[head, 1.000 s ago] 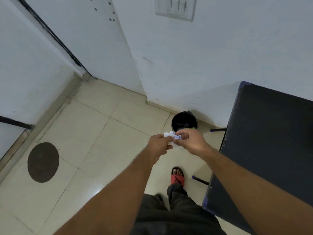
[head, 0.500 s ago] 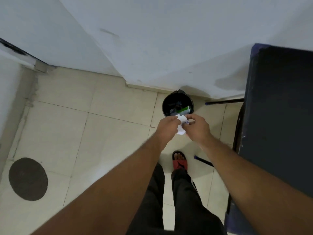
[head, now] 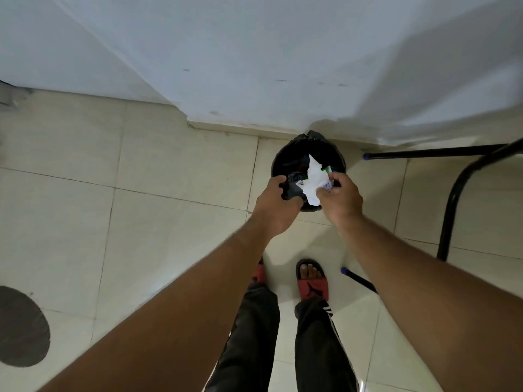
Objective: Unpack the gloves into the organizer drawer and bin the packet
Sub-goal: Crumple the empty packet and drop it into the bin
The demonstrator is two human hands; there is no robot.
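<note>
Head view: the person stands over a small black bin (head: 278, 162) on the tiled floor, close to the wall. Both hands are above its mouth. The right hand (head: 339, 198) is closed in a pinch on the crumpled white packet (head: 315, 179), which hangs directly over the opening, its upper point well inside the rim's outline. The left hand (head: 276, 203) is curled over the near rim, seemingly gripping the dark liner (head: 291, 192) there; whether it grips liner or rim alone cannot be told.

Judgement: the binning step is nearly complete; only the release remains. The gloves and drawer are not in view.

Recommendations: keep the left hand steadying the bin, since it looks light and could tip. Lower the packet a little further before opening the fingers; crumpled film is light and may drift or catch on the rim. Release all fingers together so it does not cling. Confirm that it lands inside.

Nearby chair legs (head: 452, 199) stand clear of the work.
</note>
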